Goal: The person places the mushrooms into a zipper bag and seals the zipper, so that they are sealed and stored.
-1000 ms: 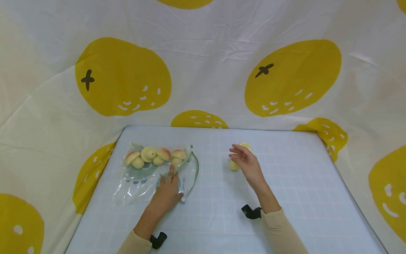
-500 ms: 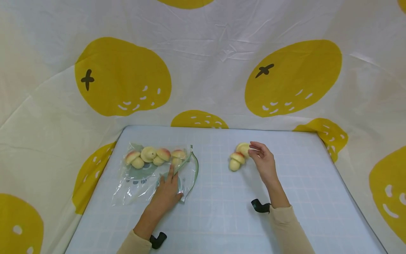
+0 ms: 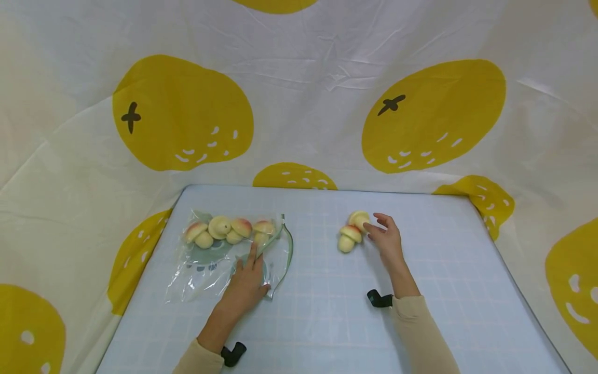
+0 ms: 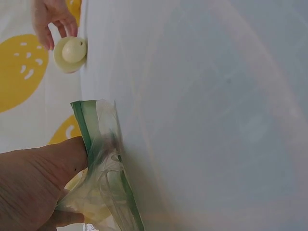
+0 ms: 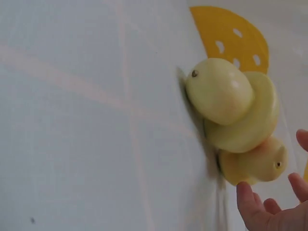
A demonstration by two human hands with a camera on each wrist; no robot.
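My left hand (image 3: 245,288) rests on a clear zip bag (image 3: 201,283) with a green edge, its fingers extended. In the left wrist view my thumb lies at the green zip edge (image 4: 85,127), and the bag's mouth stands up off the table. Several toy mushrooms (image 3: 241,228), pale yellow with reddish caps, lie inside the bag. Two more mushrooms sit to the right, close together: a nearer one (image 3: 347,242) and a farther one (image 3: 358,220). Beside the farther one hovers my right hand (image 3: 389,244), fingers bent loosely and apart, fingertips right at its side, holding nothing.
A pale blue checked table (image 3: 308,322) carries everything. A white cloth (image 3: 303,119) with yellow fruit prints rises behind the table's back edge and hangs along both sides. A black wrist camera (image 3: 379,298) juts from the right sleeve, another (image 3: 233,354) from the left.
My right hand first moves right, off the two mushrooms it was covering, then comes slightly back left to the farther one. The left hand, bag and mushrooms stay where they were.
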